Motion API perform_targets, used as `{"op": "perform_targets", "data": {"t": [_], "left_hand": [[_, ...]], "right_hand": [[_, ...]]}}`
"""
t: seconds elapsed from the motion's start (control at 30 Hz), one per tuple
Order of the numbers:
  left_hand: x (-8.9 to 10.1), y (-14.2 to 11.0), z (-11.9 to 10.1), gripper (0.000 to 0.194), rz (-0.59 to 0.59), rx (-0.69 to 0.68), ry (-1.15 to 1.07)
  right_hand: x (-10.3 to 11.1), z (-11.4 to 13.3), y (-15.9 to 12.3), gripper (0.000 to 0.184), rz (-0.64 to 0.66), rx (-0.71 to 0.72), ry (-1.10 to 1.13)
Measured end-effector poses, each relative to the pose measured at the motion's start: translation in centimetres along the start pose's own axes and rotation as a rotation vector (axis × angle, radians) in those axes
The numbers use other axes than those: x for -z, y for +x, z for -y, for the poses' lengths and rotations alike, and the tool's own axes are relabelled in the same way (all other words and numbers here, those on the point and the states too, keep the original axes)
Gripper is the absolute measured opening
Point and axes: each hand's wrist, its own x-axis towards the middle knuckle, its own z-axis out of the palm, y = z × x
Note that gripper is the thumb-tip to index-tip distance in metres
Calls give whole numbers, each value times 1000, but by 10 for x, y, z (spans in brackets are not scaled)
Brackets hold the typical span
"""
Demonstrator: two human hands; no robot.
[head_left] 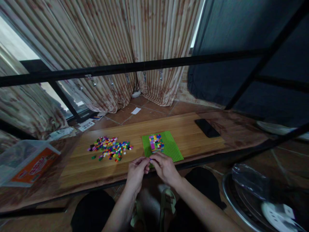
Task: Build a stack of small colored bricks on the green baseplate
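My left hand and my right hand meet at the near edge of a green studded baseplate. Between their pinched fingertips shows a speck of purple-blue, a small toy brick, mostly covered by the fingers. Just beyond the hands, a block of many-coloured toy bricks stands on the baseplate. Its near side is partly hidden by my right hand. To the left, a loose heap of small coloured bricks is spread over the wooden board.
A black phone lies on the board's right end. At far left stands a clear plastic tub with an orange label. A black metal bar crosses beyond the board. At lower right, a round stand holds clear plastic packaging and a white power strip.
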Motion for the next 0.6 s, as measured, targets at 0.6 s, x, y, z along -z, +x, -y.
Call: {"op": "perform_targets", "data": {"t": [0.6], "left_hand": [[-31,94,-34,11,63,-671,974]], "right_hand": [[54,-92,-27,22,-397,-384,228]]}}
